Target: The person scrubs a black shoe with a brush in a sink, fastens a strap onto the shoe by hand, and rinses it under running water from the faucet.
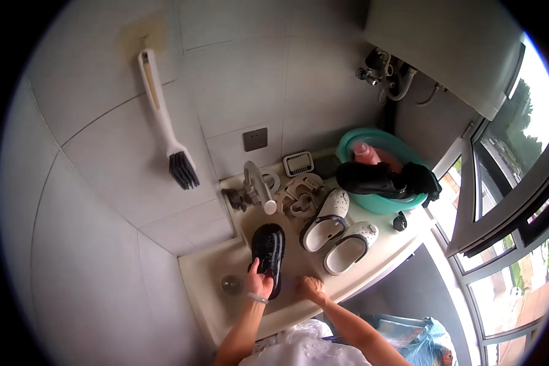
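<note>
Holding a black clog (267, 243) at its nearer end, the left hand (260, 283) is appearing in the head view with its thumb pointing along the shoe, and a pale bracelet (257, 298) is circling its wrist. The clog is staying within the sink (216, 308), below the curved faucet (266, 198) and to the right of the drain (230, 283); whether it is touching the bottom, I cannot tell. The right hand (312, 289) is resting near the sink's front edge, just apart from the clog. Its fingers are curling inward, but I cannot tell if they are holding something. Beyond it, a pair of white clogs (337, 206) is lying on the counter beside beige sandals (300, 206). Farther back, a green basin (375, 205) is carrying black footwear (367, 178) and a pink bottle (365, 152). On the wall, a white-handled brush (160, 110) is hanging with bristles downward.
</note>
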A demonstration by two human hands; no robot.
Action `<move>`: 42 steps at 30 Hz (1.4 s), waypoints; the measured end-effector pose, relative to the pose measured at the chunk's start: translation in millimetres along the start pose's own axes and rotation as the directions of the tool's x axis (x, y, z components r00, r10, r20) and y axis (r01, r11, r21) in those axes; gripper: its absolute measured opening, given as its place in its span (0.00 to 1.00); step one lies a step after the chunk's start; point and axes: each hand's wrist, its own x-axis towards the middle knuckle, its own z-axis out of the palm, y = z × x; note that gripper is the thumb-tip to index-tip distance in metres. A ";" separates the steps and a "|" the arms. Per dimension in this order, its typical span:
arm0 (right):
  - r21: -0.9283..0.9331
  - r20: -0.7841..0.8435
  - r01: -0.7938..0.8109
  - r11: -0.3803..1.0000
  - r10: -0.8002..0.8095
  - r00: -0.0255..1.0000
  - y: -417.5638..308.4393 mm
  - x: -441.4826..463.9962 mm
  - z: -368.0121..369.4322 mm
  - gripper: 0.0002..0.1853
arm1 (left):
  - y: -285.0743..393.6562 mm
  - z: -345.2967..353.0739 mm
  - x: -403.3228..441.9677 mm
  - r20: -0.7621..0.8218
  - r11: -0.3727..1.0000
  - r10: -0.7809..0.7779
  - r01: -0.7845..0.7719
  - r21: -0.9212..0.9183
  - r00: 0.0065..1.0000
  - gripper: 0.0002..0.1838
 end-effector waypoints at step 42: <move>0.818 0.120 -0.080 0.570 -0.033 0.992 5.5 -35.8 -87.8 0.17 | -14.5 33.3 45.8 -0.139 0.913 0.353 -0.308 0.268 0.925 0.14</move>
